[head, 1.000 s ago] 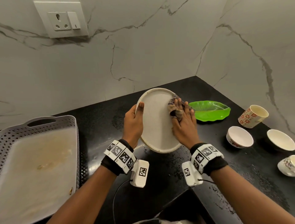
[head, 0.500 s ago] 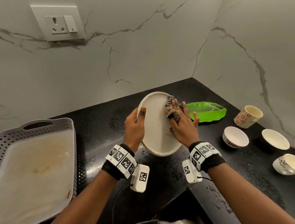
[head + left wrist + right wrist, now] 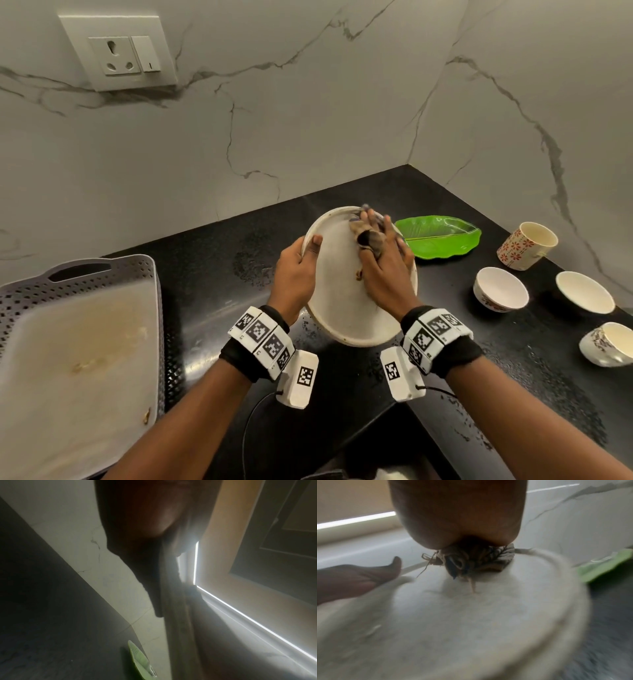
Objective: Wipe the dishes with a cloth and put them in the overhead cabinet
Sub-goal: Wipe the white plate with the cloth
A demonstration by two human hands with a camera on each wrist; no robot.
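A round white plate (image 3: 337, 301) is tilted up over the black counter (image 3: 212, 308). My left hand (image 3: 296, 270) grips its left rim, thumb on the face. My right hand (image 3: 383, 263) presses a bunched striped cloth (image 3: 368, 236) flat against the plate's upper right part. In the right wrist view the cloth (image 3: 476, 561) sits under my palm on the plate (image 3: 453, 622), with the left thumb (image 3: 359, 577) at the rim. The left wrist view shows the plate (image 3: 178, 615) edge-on and dark.
A green leaf-shaped dish (image 3: 440, 236) lies just right of the plate. Further right stand a floral cup (image 3: 527, 245), two white bowls (image 3: 500, 289) (image 3: 584, 296) and a patterned cup (image 3: 608, 342). A grey perforated tray (image 3: 78, 359) fills the left side. Marble walls meet behind.
My right hand with the cloth has slid a little up the plate's face toward its top rim. The left hand keeps its grip on the rim.
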